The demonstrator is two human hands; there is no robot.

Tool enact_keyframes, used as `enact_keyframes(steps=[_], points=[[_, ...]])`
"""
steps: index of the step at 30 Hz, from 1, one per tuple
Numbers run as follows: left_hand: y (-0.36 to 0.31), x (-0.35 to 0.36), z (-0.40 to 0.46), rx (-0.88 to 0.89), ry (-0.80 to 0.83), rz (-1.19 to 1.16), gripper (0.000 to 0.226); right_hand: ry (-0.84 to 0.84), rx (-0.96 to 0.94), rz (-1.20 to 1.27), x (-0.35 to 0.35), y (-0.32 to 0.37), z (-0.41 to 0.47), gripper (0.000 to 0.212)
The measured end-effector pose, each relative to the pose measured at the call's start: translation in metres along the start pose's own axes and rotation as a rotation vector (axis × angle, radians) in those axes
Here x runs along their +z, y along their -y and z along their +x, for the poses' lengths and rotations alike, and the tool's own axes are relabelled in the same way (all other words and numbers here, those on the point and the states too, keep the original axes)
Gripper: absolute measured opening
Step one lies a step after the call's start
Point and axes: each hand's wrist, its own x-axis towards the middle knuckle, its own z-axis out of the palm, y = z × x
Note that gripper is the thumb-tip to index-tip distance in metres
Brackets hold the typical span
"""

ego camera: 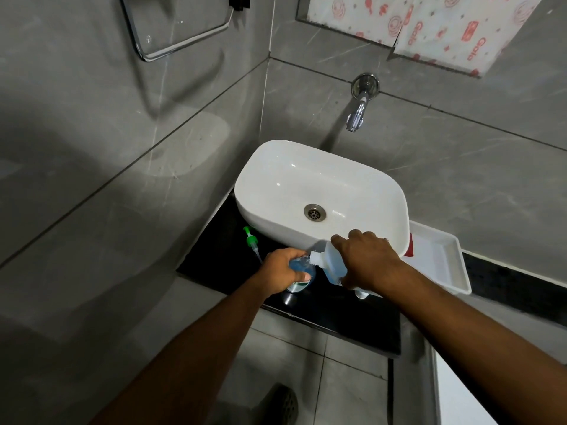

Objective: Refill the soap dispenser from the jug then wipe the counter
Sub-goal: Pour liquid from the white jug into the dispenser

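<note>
We see the left hand (282, 269) wrapped around the soap dispenser (302, 273), a clear bottle with blue liquid inside, its fingers (302, 276) curled tight about the body. The bottle stands on the black counter (337, 314) just in front of the white basin (319, 191). The right hand (366, 260) grips the jug (329, 265), a pale translucent container holding blue liquid, fingers closed over its top and side. The jug is tilted so its threaded white spout (316, 258) sits right at the dispenser's open neck; we cannot tell whether liquid is flowing. The green pump head (252, 240) lies on the counter to the left of the left hand, apart from the bottle. A white tray (445, 262) rests on the counter to the right of the basin. A chrome tap (357, 111) juts from the grey tiled wall above.
</note>
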Motion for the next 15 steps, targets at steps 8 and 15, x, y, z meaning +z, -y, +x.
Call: enact_keyframes(steps=[8, 15], points=[[-0.0009, -0.0002, -0.001, -0.002, -0.001, 0.004, 0.049, 0.008, -0.001, -0.009, -0.0022, 0.0002, -0.0001, 0.08], [-0.0016, -0.0008, -0.0013, -0.002, 0.002, 0.014, 0.049, 0.011, -0.001, -0.008, -0.003, 0.0006, -0.0002, 0.081]])
